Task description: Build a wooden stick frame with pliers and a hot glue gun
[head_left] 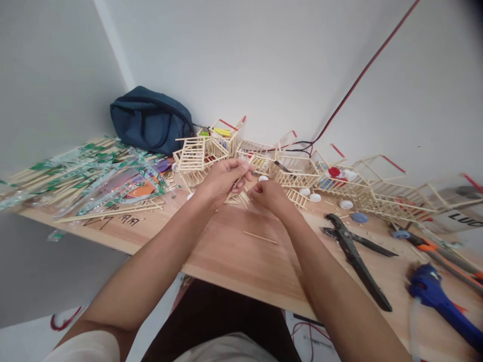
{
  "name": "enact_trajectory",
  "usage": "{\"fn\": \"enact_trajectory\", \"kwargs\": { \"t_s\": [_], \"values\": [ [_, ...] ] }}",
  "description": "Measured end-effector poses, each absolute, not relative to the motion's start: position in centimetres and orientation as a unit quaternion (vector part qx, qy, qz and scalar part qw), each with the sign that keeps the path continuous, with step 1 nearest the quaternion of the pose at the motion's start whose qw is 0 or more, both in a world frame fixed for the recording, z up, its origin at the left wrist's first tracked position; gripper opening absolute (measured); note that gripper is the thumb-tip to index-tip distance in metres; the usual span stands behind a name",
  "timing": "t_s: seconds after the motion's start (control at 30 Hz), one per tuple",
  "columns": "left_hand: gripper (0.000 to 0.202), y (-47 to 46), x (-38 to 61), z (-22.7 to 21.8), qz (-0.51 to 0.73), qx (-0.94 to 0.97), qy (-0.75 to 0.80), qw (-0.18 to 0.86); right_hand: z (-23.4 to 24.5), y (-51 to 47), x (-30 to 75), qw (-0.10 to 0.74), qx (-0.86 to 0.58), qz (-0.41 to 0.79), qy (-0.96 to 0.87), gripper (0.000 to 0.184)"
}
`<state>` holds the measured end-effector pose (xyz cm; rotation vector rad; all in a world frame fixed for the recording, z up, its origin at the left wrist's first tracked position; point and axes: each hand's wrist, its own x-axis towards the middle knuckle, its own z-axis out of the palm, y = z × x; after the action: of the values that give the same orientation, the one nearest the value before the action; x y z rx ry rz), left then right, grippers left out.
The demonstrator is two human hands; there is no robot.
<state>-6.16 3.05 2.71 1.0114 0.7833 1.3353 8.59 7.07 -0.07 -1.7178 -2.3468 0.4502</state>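
Observation:
At the middle of the worktop my left hand (226, 178) is closed, its thumb and fingers pinching a thin wooden stick (237, 182). Just to its right, my right hand (267, 193) is curled with its fingertips low near the wood; whatever they may hold is hidden. Short cut sticks (241, 200) lie between and below both hands. Behind them stand small cart-like frames built from sticks, one with a slatted side (191, 155) and another (296, 168) farther right. A single stick (260, 237) lies nearer to me.
Wrapped chopsticks (86, 171) are heaped at left, before a blue bag (151, 120). Black-handled cutters (354, 259), a blue glue gun (445, 301) and orange-grey pliers (449, 259) lie at right. Several bottle caps, one blue (359, 217), are scattered about. The front edge (241, 290) is close.

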Motion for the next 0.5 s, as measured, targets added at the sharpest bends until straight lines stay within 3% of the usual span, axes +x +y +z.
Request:
{"fn": "enact_trajectory", "kwargs": {
  "t_s": [0.5],
  "values": [
    [0.012, 3.0, -6.2, 3.1, 0.574, 0.432, 0.352, 0.599, 0.4, 9.2, 7.6, 0.024, -0.547, 0.166, -0.821, 0.021]
  ]
}}
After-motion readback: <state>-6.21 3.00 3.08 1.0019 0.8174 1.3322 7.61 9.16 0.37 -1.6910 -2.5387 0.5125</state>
